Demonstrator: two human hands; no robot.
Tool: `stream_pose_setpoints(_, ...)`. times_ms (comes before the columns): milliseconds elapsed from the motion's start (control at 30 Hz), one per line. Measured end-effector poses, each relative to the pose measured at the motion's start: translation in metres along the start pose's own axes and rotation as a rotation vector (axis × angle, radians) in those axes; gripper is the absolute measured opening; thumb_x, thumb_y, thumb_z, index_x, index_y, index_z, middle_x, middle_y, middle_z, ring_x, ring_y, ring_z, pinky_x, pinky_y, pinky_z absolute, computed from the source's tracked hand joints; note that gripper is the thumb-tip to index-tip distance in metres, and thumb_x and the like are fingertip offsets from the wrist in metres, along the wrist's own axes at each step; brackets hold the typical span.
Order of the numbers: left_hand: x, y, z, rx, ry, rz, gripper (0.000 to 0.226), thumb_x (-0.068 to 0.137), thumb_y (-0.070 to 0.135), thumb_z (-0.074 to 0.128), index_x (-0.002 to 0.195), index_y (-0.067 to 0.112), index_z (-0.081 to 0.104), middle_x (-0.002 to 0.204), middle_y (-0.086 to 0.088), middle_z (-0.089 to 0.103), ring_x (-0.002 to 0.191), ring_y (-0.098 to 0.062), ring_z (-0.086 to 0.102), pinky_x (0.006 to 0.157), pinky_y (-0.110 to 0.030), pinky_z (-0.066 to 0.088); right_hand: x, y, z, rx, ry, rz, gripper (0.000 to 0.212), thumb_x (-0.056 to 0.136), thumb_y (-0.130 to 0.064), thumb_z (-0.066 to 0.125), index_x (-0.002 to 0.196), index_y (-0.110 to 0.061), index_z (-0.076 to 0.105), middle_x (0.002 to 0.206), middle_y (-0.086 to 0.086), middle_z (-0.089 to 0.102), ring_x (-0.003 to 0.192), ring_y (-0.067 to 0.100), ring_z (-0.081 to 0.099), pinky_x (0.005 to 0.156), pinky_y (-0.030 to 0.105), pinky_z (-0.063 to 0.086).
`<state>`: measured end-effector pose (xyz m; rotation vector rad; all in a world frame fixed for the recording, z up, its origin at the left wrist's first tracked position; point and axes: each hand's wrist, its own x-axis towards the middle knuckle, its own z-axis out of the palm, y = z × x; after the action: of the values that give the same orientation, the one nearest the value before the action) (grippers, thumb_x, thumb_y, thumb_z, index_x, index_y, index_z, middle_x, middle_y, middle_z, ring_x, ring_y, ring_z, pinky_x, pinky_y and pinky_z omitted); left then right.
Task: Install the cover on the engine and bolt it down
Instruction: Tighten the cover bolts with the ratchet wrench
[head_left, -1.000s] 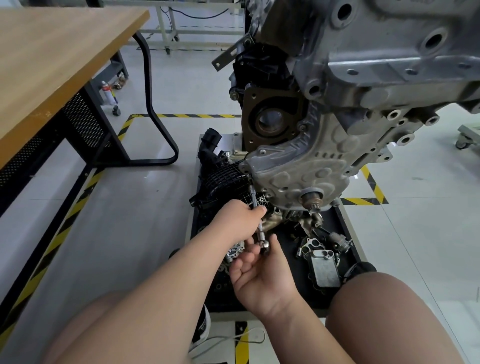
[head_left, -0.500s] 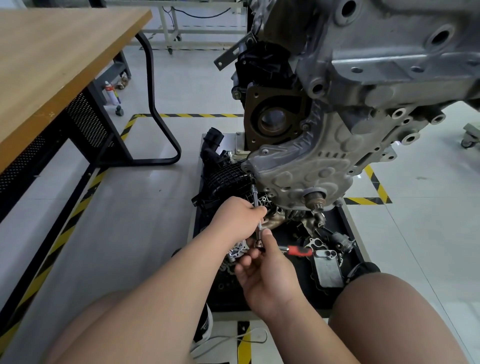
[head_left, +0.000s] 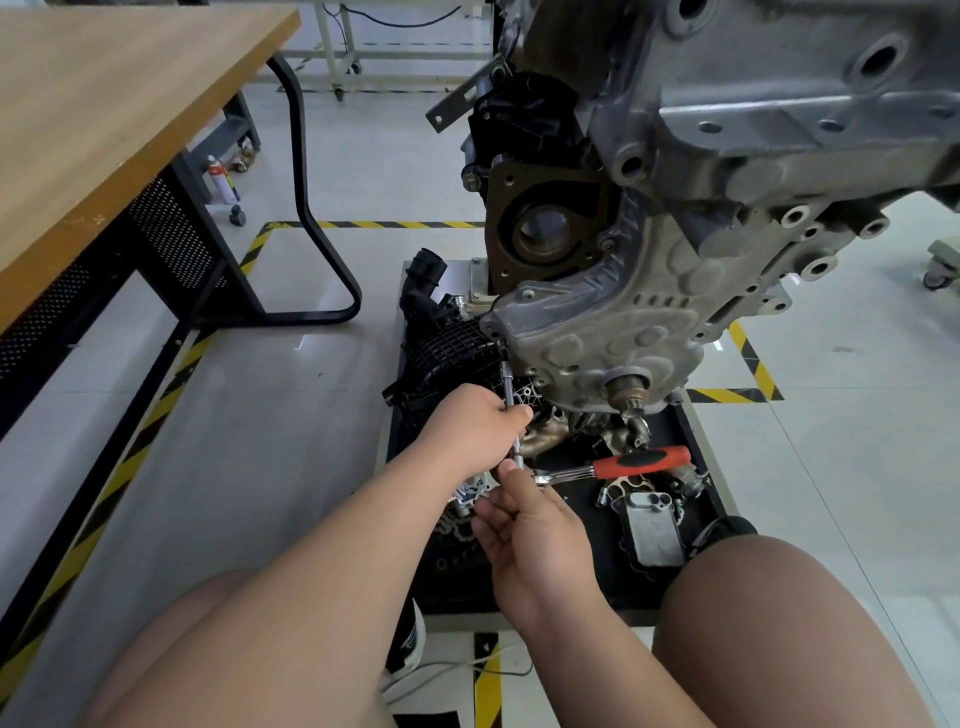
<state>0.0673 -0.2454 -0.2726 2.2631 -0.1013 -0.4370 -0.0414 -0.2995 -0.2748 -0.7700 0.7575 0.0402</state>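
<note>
The grey embossed cover (head_left: 608, 332) sits against the lower face of the engine (head_left: 753, 130), which hangs above a black parts tray (head_left: 696, 441). A thin steel extension bar (head_left: 510, 400) rises to a bolt at the cover's lower left corner. My left hand (head_left: 472, 426) grips the bar at mid-length. My right hand (head_left: 524, 525) holds the head of a ratchet with a red and black handle (head_left: 641, 462), which sticks out to the right from the bar's lower end.
The tray holds a black intake manifold (head_left: 452, 348), a rusty exhaust manifold (head_left: 561, 436), a silver oil cooler (head_left: 652, 525) and other loose parts. A wooden workbench (head_left: 104, 119) stands at the left. My bare knees fill the bottom of the view. Yellow-black tape marks the floor.
The red ratchet handle has swung out from behind my right hand and now points right. My left hand has kept its hold on the extension bar.
</note>
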Motion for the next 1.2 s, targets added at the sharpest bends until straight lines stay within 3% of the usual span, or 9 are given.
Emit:
stream_pose_setpoints(133, -0.001, 0.003, -0.002, -0.100, -0.064, -0.028, 0.037, 0.088, 0.044, 0.057, 0.059, 0.024, 0.068, 0.049, 0.007, 0.062, 0.044, -0.003, 0.054, 0.049, -0.020, 0.037, 0.002, -0.003, 0.001, 0.058, -0.031, 0.023, 0.028, 0.095, -0.032, 0.058, 0.078, -0.010, 0.058, 0.053, 0.000, 0.051, 0.045, 0.013, 0.052, 0.050, 0.026, 0.049)
stream_pose_setpoints(200, -0.001, 0.006, -0.001, -0.169, -0.128, -0.081, 0.036, 0.091, 0.043, 0.052, 0.065, 0.023, 0.068, 0.041, 0.008, 0.054, 0.042, -0.011, 0.051, 0.047, -0.019, 0.035, 0.003, -0.007, 0.002, 0.169, -0.063, 0.137, 0.040, 0.096, -0.044, 0.049, 0.079, -0.010, 0.062, 0.050, -0.002, 0.045, 0.040, 0.012, 0.045, 0.047, 0.025, 0.044)
stream_pose_setpoints(433, -0.003, 0.009, -0.002, -0.236, -0.168, -0.120, 0.033, 0.091, 0.030, 0.046, 0.070, 0.019, 0.068, 0.043, 0.009, 0.049, 0.038, -0.012, 0.038, 0.041, -0.019, 0.031, 0.000, -0.008, 0.002, 0.306, -0.224, 0.353, 0.079, 0.090, -0.071, 0.027, 0.054, -0.012, 0.065, 0.045, -0.004, 0.032, 0.038, 0.012, 0.033, 0.047, 0.022, 0.033)
stream_pose_setpoints(633, -0.004, 0.007, -0.005, -0.228, -0.130, -0.088, 0.033, 0.091, 0.033, 0.051, 0.067, 0.019, 0.069, 0.039, 0.010, 0.043, 0.034, -0.011, 0.032, 0.040, -0.018, 0.028, 0.000, -0.006, 0.002, 0.213, -0.197, 0.298, 0.075, 0.091, -0.069, 0.033, 0.056, -0.012, 0.066, 0.047, -0.003, 0.033, 0.037, 0.013, 0.034, 0.045, 0.021, 0.035)
stream_pose_setpoints(767, -0.002, 0.004, -0.007, -0.199, -0.106, -0.068, 0.034, 0.089, 0.034, 0.056, 0.061, 0.020, 0.069, 0.037, 0.008, 0.042, 0.032, -0.008, 0.035, 0.041, -0.019, 0.029, 0.006, 0.002, -0.003, -0.016, -0.084, 0.125, 0.053, 0.093, -0.059, 0.045, 0.078, -0.011, 0.062, 0.049, -0.003, 0.042, 0.039, 0.012, 0.039, 0.045, 0.023, 0.038)
stream_pose_setpoints(900, -0.001, 0.000, -0.004, -0.163, -0.058, -0.031, 0.032, 0.086, 0.039, 0.060, 0.067, 0.018, 0.073, 0.070, -0.009, 0.069, 0.061, -0.013, 0.055, 0.062, -0.028, 0.044, 0.009, 0.002, -0.011, -0.402, 0.055, -0.180, 0.032, 0.090, -0.039, 0.063, 0.074, -0.011, 0.058, 0.047, -0.006, 0.051, 0.041, 0.010, 0.044, 0.045, 0.024, 0.040)
stream_pose_setpoints(1000, 0.001, -0.002, -0.001, -0.131, -0.046, -0.023, 0.033, 0.086, 0.041, 0.061, 0.069, 0.015, 0.073, 0.066, -0.007, 0.060, 0.061, -0.017, 0.052, 0.062, -0.029, 0.043, 0.010, 0.002, -0.012, -0.493, 0.088, -0.274, 0.026, 0.090, -0.030, 0.064, 0.075, -0.011, 0.058, 0.047, -0.007, 0.052, 0.043, 0.008, 0.044, 0.043, 0.022, 0.039)
stream_pose_setpoints(1100, 0.000, 0.001, -0.002, -0.137, -0.058, -0.051, 0.035, 0.087, 0.041, 0.059, 0.070, 0.013, 0.072, 0.056, -0.001, 0.054, 0.048, -0.014, 0.047, 0.053, -0.025, 0.038, 0.011, 0.002, -0.008, -0.226, -0.003, -0.102, 0.030, 0.095, -0.036, 0.055, 0.082, -0.010, 0.060, 0.054, -0.003, 0.051, 0.044, 0.010, 0.045, 0.048, 0.026, 0.040)
stream_pose_setpoints(1200, -0.001, 0.006, -0.002, -0.215, -0.129, -0.157, 0.034, 0.089, 0.040, 0.051, 0.075, 0.016, 0.071, 0.052, 0.000, 0.047, 0.041, -0.015, 0.038, 0.043, -0.020, 0.030, 0.010, -0.003, -0.003, 0.154, -0.103, 0.200, 0.056, 0.095, -0.059, 0.039, 0.076, -0.013, 0.064, 0.051, -0.003, 0.044, 0.040, 0.012, 0.041, 0.046, 0.024, 0.038)
